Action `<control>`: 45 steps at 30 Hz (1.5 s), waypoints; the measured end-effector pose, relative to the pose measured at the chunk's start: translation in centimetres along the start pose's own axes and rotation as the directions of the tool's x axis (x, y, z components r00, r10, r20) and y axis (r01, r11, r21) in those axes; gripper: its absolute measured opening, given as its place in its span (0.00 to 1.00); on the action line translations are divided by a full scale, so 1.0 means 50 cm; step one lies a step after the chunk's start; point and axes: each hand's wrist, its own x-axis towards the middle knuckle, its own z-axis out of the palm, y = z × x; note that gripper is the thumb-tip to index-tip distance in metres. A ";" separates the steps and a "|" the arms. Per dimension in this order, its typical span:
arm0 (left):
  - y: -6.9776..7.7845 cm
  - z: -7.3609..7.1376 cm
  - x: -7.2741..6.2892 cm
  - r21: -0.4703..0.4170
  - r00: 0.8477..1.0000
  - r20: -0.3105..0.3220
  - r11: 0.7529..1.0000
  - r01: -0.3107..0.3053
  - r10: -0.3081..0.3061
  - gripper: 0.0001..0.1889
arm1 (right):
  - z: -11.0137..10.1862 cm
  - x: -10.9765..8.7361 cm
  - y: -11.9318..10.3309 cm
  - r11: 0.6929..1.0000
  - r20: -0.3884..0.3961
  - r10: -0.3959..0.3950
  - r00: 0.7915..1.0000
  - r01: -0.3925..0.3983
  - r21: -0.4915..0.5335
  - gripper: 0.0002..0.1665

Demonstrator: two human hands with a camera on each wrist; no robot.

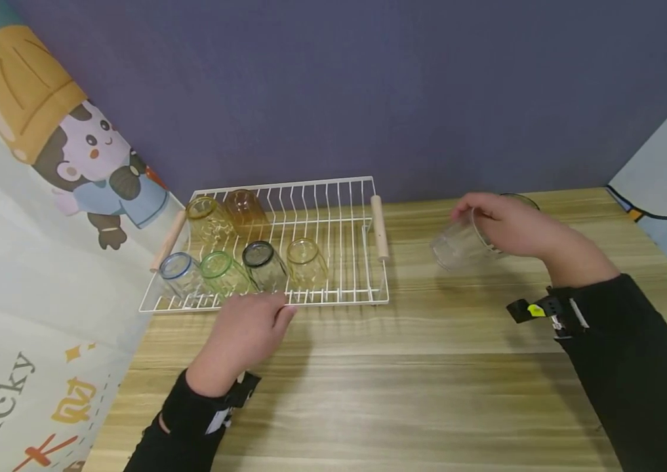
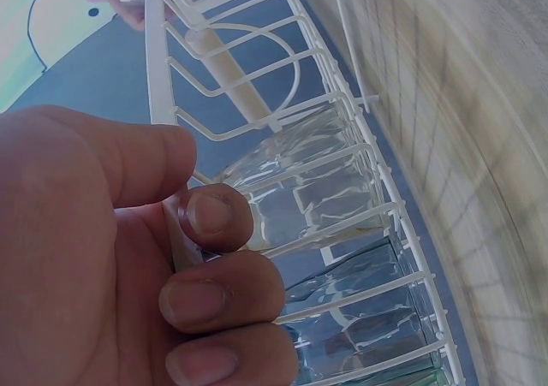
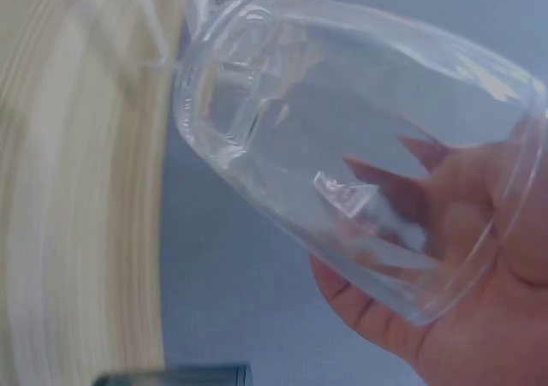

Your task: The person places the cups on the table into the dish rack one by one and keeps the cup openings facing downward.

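My left hand (image 1: pixel 247 331) grips the front top rail of a white wire dish rack (image 1: pixel 339 303); in the left wrist view the thumb and curled fingers (image 2: pixel 218 292) close round that rail. Right of the rack, my right hand (image 1: pixel 516 226) holds a clear drinking glass (image 1: pixel 457 246), tilted, above the table. In the right wrist view the fingers show through the wall of the glass (image 3: pixel 282 138). Along the rack's front stand a blue glass (image 1: pixel 181 274), a green glass (image 1: pixel 225 272), a dark grey glass (image 1: pixel 266 265) and a pale yellow glass (image 1: pixel 307 262).
At the rack's back left are an amber glass (image 1: pixel 209 219) and a brown glass (image 1: pixel 247 213). Wooden handles (image 1: pixel 380 228) flank the rack. Behind my right hand shows a dark glass rim (image 1: pixel 525 198), mostly hidden. A blue-grey wall (image 1: pixel 368 85) borders the wooden table (image 1: pixel 398 393).
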 end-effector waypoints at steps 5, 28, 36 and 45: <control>-0.001 -0.001 0.001 0.000 1.000 0.001 1.000 0.001 -0.001 0.19 | 0.015 0.004 -0.021 0.996 -0.076 0.015 0.997 -0.008 0.089 0.22; 0.000 -0.001 -0.006 -0.012 1.000 0.016 1.000 0.019 -0.019 0.19 | 0.153 0.034 -0.115 0.789 -0.350 -0.028 0.936 0.235 0.567 0.17; 0.003 0.002 -0.002 -0.035 0.999 0.011 0.999 0.032 -0.032 0.17 | 0.185 0.038 -0.119 0.676 -0.383 -0.056 0.922 0.317 0.665 0.29; 0.004 -0.004 -0.007 -0.040 0.999 0.031 0.999 0.035 -0.034 0.18 | 0.213 0.041 -0.135 0.669 -0.324 -0.020 0.946 0.253 0.699 0.28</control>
